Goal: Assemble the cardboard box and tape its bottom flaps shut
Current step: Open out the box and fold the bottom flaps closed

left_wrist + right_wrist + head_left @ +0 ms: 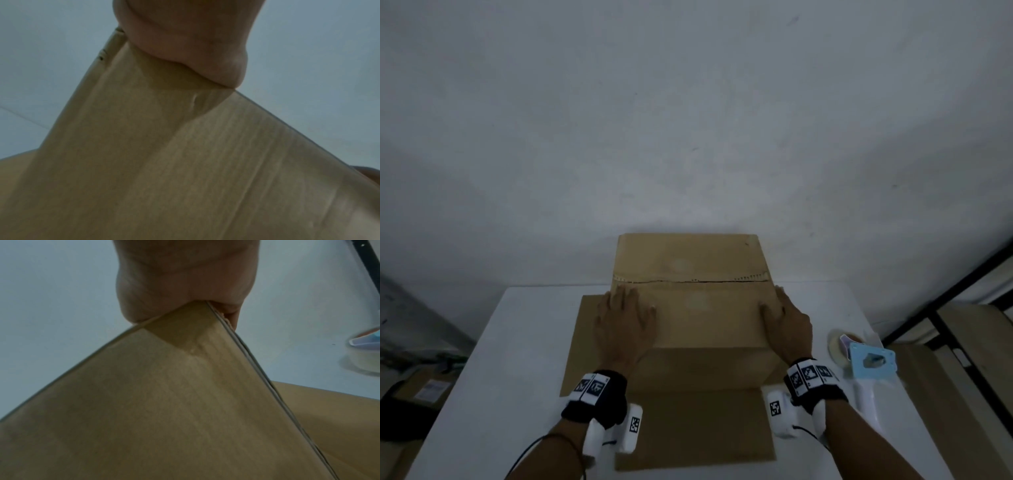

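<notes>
A brown cardboard box (698, 315) stands on the white table (517, 342) with its bottom flaps folded down on top; a dark seam (698, 281) runs between the two flaps. My left hand (625, 320) lies flat on the near flap's left corner, fingers straight. My right hand (786, 320) lies flat on its right corner, over the box edge. The wrist views show each palm, left hand (185, 37) and right hand (180, 280), pressing on the box corner, box (164, 162), box (154, 402). A light blue tape dispenser (869, 366) lies on the table right of the box.
The box's lower flaps (695, 431) spread flat on the table toward me and to the left. A white wall (688, 120) stands close behind the box. A black frame (941, 308) and cardboard stand at the right; clutter lies on the floor at the left.
</notes>
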